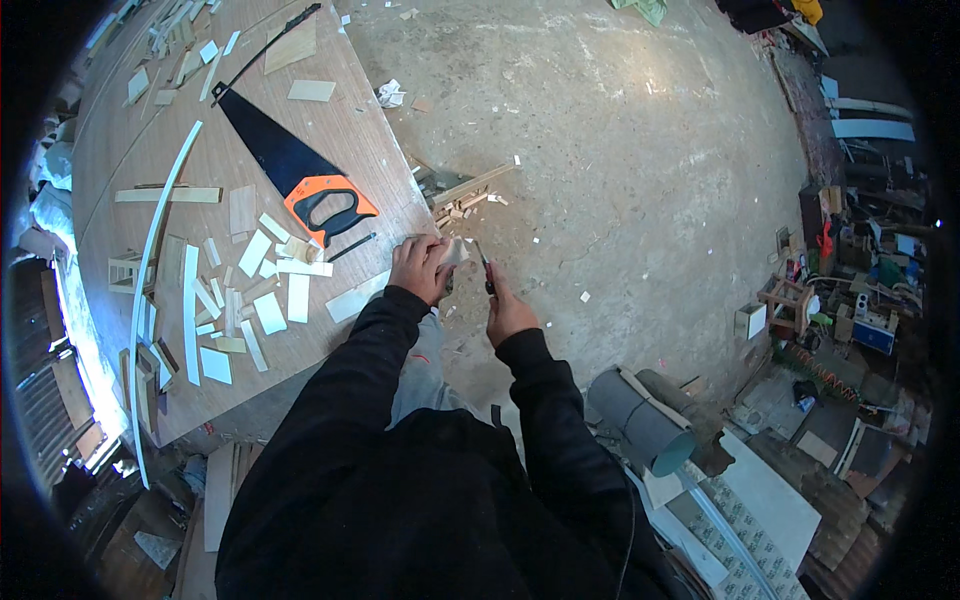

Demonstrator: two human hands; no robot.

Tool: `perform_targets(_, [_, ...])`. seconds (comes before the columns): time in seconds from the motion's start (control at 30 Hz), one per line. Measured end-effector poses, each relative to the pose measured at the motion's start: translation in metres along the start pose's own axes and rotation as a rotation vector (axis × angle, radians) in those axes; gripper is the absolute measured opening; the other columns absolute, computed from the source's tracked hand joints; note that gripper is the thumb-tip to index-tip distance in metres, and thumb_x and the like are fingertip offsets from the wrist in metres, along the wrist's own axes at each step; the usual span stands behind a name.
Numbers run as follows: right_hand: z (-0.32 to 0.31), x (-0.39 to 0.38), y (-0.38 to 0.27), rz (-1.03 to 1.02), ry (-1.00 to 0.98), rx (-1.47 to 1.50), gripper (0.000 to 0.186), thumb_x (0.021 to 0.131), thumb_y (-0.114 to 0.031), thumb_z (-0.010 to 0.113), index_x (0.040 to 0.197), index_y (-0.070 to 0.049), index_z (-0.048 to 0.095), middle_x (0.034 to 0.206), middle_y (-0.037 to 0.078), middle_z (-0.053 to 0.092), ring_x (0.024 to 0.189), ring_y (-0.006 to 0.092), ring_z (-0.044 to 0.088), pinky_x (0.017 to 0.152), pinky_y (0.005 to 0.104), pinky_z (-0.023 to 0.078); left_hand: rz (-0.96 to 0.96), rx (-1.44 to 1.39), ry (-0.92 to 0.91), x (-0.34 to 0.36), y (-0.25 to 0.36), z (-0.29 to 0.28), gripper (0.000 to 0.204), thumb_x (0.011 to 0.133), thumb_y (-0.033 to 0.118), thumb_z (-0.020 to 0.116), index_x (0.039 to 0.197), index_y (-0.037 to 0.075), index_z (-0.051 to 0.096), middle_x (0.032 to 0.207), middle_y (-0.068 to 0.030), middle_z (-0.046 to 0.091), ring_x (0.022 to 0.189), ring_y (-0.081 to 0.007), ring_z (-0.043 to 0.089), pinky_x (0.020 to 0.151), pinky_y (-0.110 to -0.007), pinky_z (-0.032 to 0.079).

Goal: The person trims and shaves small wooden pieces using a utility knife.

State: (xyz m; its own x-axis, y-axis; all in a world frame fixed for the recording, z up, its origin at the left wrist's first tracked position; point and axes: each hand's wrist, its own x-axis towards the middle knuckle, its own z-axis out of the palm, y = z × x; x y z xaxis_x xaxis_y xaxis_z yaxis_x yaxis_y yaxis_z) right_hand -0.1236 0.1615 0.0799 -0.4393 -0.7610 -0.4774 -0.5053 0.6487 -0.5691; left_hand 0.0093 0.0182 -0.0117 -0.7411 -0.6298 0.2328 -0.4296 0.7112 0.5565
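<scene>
My left hand is at the table's near right corner, its fingers closed on a small pale wood piece that juts past the edge. Just to the right, my right hand grips a slim knife by its dark handle, the narrow blade pointing up towards the wood piece. Whether blade and wood touch, I cannot tell. A handsaw with a dark blade and an orange and black handle lies beyond my left hand. Between them rests a thin dark rod-like tool.
Many pale wood offcuts and long strips are strewn over the brown table. Wood scraps lie on the concrete floor past the corner. A grey roll stands to my lower right; clutter lines the far right.
</scene>
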Motion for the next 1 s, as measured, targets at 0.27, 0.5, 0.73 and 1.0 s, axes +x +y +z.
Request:
perform_targets(0.27, [-0.001, 0.024, -0.016, -0.007, -0.088, -0.070, 0.069, 0.090, -0.003, 0.048, 0.152, -0.019, 0.022, 0.109, 0.027, 0.065, 0.093, 0.0462, 0.063, 0.079, 0.0509, 0.051, 0.007, 0.018, 0.030, 0.002, 0.002, 0.001, 0.038, 0.081, 0.028, 0.068, 0.113, 0.009, 0.063, 0.110, -0.0061, 0.055, 0.104, -0.0277, 0.052, 0.086, -0.044, 0.040])
perform_targets(0.5, [0.008, 0.031, -0.003, -0.027, -0.233, -0.140, 0.068, 0.090, -0.002, 0.047, 0.151, -0.016, 0.022, 0.111, 0.025, 0.065, 0.097, 0.0452, 0.063, 0.082, 0.0496, 0.051, -0.016, 0.008, 0.050, 0.000, 0.004, 0.001, 0.034, 0.079, 0.025, 0.067, 0.109, 0.009, 0.064, 0.109, -0.0060, 0.056, 0.103, -0.0269, 0.052, 0.085, -0.044, 0.042])
perform_targets(0.73, [0.018, 0.039, 0.008, -0.067, -0.198, -0.231, 0.077, 0.090, -0.012, 0.048, 0.155, -0.028, 0.009, 0.097, 0.028, 0.067, 0.086, 0.0433, 0.067, 0.073, 0.0500, 0.052, -0.007, 0.015, 0.045, 0.002, 0.001, 0.003, 0.037, 0.078, 0.026, 0.068, 0.110, 0.008, 0.065, 0.108, -0.0048, 0.056, 0.104, -0.0256, 0.051, 0.086, -0.042, 0.040])
perform_targets(1.0, [0.002, 0.029, -0.060, 0.175, -0.315, -0.436, 0.082, 0.088, -0.016, 0.050, 0.155, -0.018, 0.003, 0.086, 0.027, 0.069, 0.077, 0.0403, 0.069, 0.069, 0.0509, 0.053, -0.014, 0.013, 0.031, 0.000, 0.001, 0.002, 0.039, 0.082, 0.030, 0.067, 0.114, 0.009, 0.065, 0.109, -0.0051, 0.057, 0.104, -0.0268, 0.053, 0.087, -0.042, 0.041])
